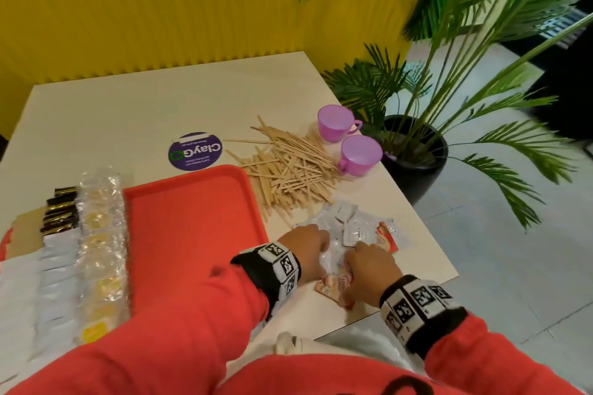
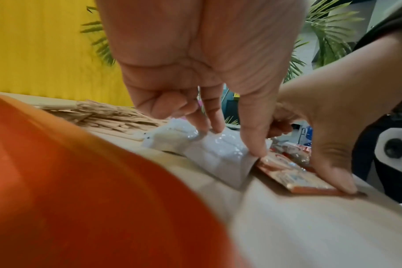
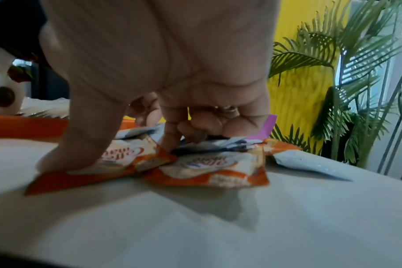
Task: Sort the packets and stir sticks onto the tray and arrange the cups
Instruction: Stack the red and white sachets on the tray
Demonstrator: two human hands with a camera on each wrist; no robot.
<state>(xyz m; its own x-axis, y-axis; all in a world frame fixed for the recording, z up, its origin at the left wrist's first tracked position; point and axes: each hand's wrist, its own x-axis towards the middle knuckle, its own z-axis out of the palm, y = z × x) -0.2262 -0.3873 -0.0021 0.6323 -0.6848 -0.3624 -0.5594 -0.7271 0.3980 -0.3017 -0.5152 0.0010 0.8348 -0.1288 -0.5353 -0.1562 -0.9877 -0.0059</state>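
Observation:
A loose pile of white and orange packets [image 1: 356,228] lies on the table to the right of the red tray [image 1: 192,234]. My left hand [image 1: 308,244] pinches a white packet [image 2: 218,156] between thumb and fingers at the pile's left side. My right hand [image 1: 369,266] is on the pile's near side, its thumb [image 3: 85,141] and curled fingers gripping an orange packet [image 3: 126,159]. A second orange packet [image 3: 209,170] lies beside it. Wooden stir sticks [image 1: 288,170] are heaped behind the packets. Two purple cups [image 1: 333,123] [image 1: 359,154] stand at the right edge.
Rows of dark, white and clear yellow sachets [image 1: 99,250] lie left of the tray. A round purple sticker [image 1: 195,151] is on the table behind the tray. A potted palm [image 1: 414,154] stands off the table's right edge. A yellow wall backs the table.

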